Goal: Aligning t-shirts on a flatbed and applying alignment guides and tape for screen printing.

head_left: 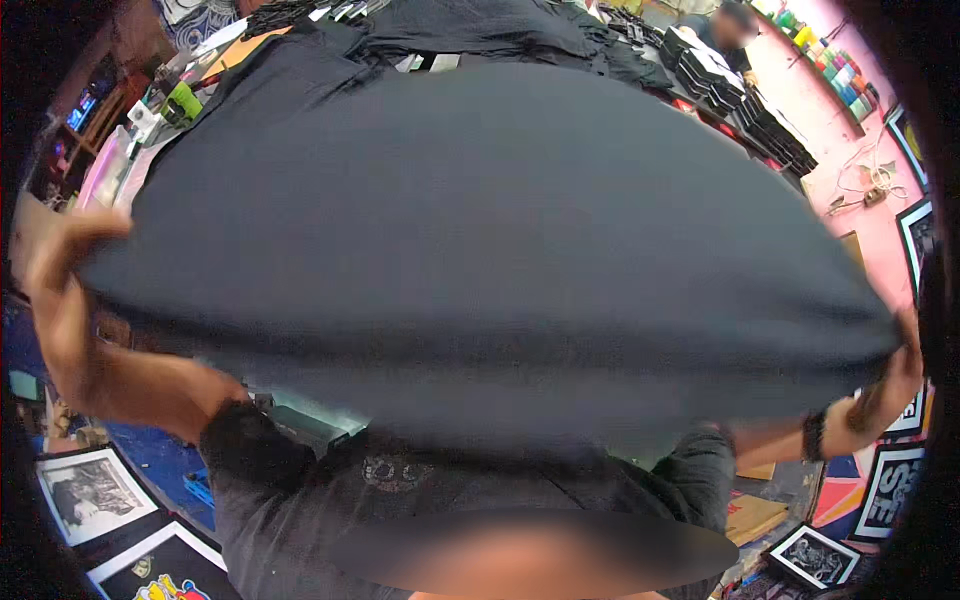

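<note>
A wide dark grey-black cloth (pixel 500 220) is stretched taut between my hands and fills most of the head view. Its kind is not plain; it looks like soft garment fabric. My left hand (pixel 70 265), somewhat blurred, has its fingers curled over the cloth's near left corner. At the opposite corner my right hand (pixel 908 350) grips the fabric, gathering it into creases; most of those fingers are hidden. Between the hands the near edge sags in a blurred fold. Toward the far side the cloth meets rumpled black fabric (pixel 470 30) lying on the table.
Stacks of black-and-white flat packs (pixel 705 75) line the table's far right, where another person (pixel 722 35) is. Colourful thread spools (pixel 835 65) stand on a wall rack. A bright green object (pixel 183 100) sits far left. Framed pictures (pixel 95 490) lie around low on both sides.
</note>
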The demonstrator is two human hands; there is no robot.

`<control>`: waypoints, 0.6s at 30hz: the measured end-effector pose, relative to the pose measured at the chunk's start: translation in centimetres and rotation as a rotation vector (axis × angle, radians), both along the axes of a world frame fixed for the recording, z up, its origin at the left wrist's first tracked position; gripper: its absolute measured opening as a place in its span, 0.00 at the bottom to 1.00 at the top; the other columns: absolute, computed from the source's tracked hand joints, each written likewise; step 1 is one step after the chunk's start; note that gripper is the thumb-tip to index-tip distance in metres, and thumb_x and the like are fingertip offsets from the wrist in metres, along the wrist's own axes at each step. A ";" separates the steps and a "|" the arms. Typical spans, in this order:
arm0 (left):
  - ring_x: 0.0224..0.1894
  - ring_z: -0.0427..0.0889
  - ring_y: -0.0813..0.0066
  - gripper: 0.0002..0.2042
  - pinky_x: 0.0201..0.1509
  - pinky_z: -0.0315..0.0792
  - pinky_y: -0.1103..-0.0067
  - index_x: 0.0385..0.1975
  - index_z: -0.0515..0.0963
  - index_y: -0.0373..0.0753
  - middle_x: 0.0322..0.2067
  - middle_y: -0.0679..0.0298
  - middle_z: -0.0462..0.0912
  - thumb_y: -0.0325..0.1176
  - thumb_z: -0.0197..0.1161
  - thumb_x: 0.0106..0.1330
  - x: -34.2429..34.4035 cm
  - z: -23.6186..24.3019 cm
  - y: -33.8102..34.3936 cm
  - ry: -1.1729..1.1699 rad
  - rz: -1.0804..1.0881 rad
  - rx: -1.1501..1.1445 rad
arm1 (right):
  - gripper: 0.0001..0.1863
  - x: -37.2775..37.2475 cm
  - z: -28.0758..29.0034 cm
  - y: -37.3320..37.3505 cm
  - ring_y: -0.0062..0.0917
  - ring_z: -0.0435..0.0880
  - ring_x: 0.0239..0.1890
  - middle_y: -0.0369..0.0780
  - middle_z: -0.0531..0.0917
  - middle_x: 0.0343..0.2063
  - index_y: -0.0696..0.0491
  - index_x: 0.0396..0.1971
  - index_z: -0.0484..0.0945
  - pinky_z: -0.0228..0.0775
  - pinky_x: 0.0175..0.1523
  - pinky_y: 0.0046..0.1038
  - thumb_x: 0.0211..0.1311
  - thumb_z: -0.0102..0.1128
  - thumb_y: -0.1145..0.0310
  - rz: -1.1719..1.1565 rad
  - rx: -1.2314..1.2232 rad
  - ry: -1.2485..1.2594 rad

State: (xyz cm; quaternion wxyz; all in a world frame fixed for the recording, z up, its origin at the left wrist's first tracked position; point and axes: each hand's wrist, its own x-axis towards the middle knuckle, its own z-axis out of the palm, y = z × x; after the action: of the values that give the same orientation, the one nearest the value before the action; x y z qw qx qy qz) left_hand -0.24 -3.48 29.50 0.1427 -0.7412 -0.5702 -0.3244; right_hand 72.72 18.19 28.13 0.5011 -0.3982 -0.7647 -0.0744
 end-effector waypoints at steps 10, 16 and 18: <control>0.26 0.89 0.60 0.09 0.39 0.84 0.71 0.22 0.87 0.36 0.22 0.56 0.87 0.35 0.69 0.44 -0.2 -10.2 -7.1 -0.467 -0.362 -0.530 | 0.24 2.4 -8.3 -10.7 0.33 0.80 0.28 0.40 0.83 0.27 0.51 0.37 0.84 0.71 0.39 0.35 0.30 0.67 0.68 0.383 -0.432 -0.363; 0.28 0.91 0.56 0.25 0.37 0.85 0.70 0.25 0.88 0.36 0.22 0.54 0.88 0.58 0.73 0.59 -1.7 -13.4 -5.1 -0.625 -0.470 -0.589 | 0.15 3.6 -9.9 -10.8 0.32 0.80 0.28 0.40 0.84 0.26 0.51 0.30 0.83 0.69 0.41 0.35 0.53 0.68 0.55 0.275 -0.434 -0.375; 0.30 0.89 0.62 0.27 0.39 0.81 0.73 0.29 0.88 0.33 0.26 0.55 0.88 0.59 0.70 0.60 -0.9 -14.8 -3.9 -0.619 -0.264 -0.403 | 0.19 3.8 -10.5 -9.4 0.32 0.80 0.29 0.40 0.85 0.25 0.51 0.28 0.83 0.69 0.41 0.35 0.64 0.65 0.49 0.116 -0.505 -0.304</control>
State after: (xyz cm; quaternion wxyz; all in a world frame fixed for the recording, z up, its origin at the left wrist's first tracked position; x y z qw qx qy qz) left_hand -1.09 -7.39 14.74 -0.2273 -0.6884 -0.5384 -0.4296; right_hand 76.56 8.76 17.60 0.2694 -0.4501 -0.8467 0.0884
